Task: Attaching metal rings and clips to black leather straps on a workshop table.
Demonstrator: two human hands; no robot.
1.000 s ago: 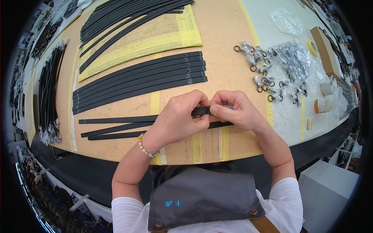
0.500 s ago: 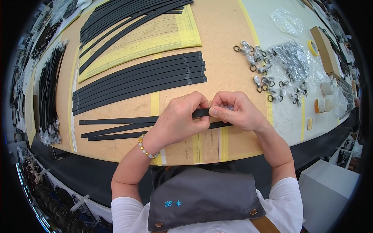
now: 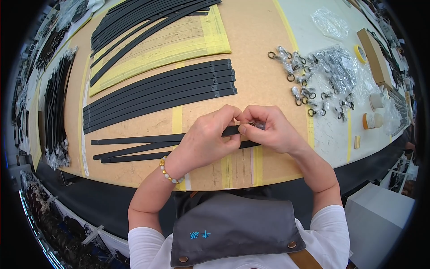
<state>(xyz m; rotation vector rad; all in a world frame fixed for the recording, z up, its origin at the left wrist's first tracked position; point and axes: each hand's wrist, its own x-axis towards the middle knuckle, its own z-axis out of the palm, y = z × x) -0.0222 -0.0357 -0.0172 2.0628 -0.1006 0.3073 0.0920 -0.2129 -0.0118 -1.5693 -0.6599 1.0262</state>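
A flat black strap (image 3: 230,131) runs through both of my hands above the near part of the table. My left hand (image 3: 208,134) grips it between thumb and fingers, and its long end trails to the left. At the strap's right end my right hand (image 3: 271,130) pinches it, thumb on top. A metal ring or clasp (image 3: 256,125), partly wrapped in clear plastic, shows at the right fingers; most of it is hidden. Beneath my hands lie other black straps (image 3: 134,158), their left ends fanned out.
Several black straps (image 3: 156,98) lie side by side beyond my hands, with a larger pile (image 3: 148,22) on a yellow-edged board (image 3: 179,49). Plastic-wrapped metal clasps (image 3: 309,94) are scattered at the right, near a tape roll (image 3: 360,54). Bundled straps (image 3: 58,107) lie at far left.
Both hands stay almost in place, still on the strap. The right fingers have shifted slightly at its end, and a bit of the metal part shows more clearly.
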